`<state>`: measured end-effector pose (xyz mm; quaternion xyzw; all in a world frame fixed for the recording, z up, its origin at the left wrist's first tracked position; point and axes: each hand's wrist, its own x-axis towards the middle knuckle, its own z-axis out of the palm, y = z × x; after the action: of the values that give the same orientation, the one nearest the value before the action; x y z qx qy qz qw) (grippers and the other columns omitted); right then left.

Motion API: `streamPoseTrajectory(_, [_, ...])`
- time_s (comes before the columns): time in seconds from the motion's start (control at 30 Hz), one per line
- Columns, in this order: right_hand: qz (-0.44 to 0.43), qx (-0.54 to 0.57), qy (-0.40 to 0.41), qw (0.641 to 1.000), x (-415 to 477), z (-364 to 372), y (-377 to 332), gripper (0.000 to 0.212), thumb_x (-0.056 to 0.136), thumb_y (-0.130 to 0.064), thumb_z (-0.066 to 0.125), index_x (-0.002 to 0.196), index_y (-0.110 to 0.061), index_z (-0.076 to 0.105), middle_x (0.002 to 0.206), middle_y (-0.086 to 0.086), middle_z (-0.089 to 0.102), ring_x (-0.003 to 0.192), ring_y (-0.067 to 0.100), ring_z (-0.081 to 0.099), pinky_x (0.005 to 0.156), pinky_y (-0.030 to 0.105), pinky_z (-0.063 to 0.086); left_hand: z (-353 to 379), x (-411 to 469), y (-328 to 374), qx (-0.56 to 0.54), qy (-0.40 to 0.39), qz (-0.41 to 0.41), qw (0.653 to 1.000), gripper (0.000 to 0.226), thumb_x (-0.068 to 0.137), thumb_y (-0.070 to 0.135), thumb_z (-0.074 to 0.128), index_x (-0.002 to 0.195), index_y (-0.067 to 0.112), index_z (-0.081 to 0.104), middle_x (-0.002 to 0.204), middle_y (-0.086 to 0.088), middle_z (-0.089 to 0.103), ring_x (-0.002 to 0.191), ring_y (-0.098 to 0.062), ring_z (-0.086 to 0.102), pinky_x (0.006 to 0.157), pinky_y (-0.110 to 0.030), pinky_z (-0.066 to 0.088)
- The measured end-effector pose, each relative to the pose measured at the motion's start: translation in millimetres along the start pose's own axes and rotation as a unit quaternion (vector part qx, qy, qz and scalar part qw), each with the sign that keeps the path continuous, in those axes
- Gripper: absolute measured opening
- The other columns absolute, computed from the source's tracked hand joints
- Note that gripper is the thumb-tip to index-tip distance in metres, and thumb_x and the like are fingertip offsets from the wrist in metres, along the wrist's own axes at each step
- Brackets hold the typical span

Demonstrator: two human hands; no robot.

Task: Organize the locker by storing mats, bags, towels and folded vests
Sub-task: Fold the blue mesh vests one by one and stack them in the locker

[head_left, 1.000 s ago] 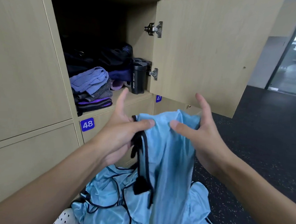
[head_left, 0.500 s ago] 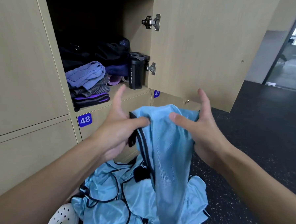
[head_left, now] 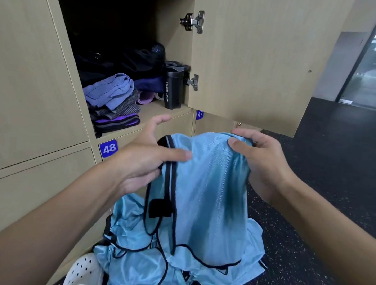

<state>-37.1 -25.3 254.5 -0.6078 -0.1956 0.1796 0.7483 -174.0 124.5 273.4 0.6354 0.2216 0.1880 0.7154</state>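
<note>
Left hand point(head_left: 142, 161), right hand point(head_left: 262, 161) pinching vest point(head_left: 208, 198) top edge; vest apart from locker door point(head_left: 252, 58) edge.

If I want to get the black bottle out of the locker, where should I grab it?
Probably round its straight middle, coming from the front. The black bottle stands upright near the shelf front edge, with the locker wall and a hinge close on its right and dark bags behind, so the front is the open side.
</note>
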Motion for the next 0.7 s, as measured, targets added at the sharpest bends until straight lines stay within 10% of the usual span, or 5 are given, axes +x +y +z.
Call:
streamPoseTrajectory(0.4, [-0.059, -0.272, -0.112, 0.954, -1.0, -20.8, -10.5, 0.046, 0.078, -0.004, 0.079, 0.121, -0.011, 0.063, 0.098, 0.009, 0.076, 0.089, 0.029, 0.073, 0.082, 0.049, 0.058, -23.5, 8.4, 3.7, 0.26, -0.009, 0.095, 0.961, 0.016, 0.086, 0.004, 0.074, 0.098, 0.014, 0.074, 0.082, -0.006, 0.07, 0.072, -0.014, 0.063, 0.065, -0.022, 0.052])
streamPoseTrajectory(0.57, [-0.128, -0.414, -0.101, 0.896, -3.0, -24.5, -5.2, 0.005, 0.085, -0.018, 0.075, 0.081, -0.018, 0.072, 0.068, -0.006, 0.064, 0.055, 0.001, 0.055, 0.055, 0.017, 0.045, -29.3, 9.0, 4.0, 0.462, -0.007, 0.172, 0.87, 0.008, 0.092, 0.02, 0.068, 0.088, 0.015, 0.073, 0.078, -0.009, 0.07, 0.057, -0.01, 0.055, 0.052, -0.017, 0.042])
streamPoseTrajectory(0.7, [-0.154, -0.467, -0.093, 0.866, 0.1, -26.5, -1.0, 0.016, 0.087, -0.024, 0.071, 0.087, -0.008, 0.071, 0.105, 0.008, 0.057, 0.096, 0.015, 0.055, 0.08, 0.022, 0.043, -26.7, 10.3, -2.0, 0.553, 0.029, 0.175, 0.814, 0.02, 0.095, 0.03, 0.063, 0.089, 0.012, 0.069, 0.091, -0.008, 0.065, 0.079, -0.019, 0.059, 0.067, -0.03, 0.044])
